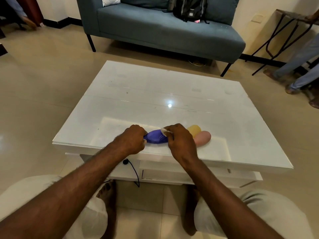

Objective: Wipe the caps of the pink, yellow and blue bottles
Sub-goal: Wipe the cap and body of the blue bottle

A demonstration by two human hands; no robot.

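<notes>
A blue bottle lies on its side near the front edge of the white glass-topped table. My left hand is closed around its left end, which it hides. My right hand pinches a small white tissue against the bottle's right end. Just right of that hand lie a yellow bottle and a pink bottle, side by side and partly hidden behind my right hand. No cap is visible on any bottle.
A blue-grey sofa with a black backpack stands beyond the table. A person's legs and a dark metal stand are at the right. My knees and bare feet are below the table's front edge.
</notes>
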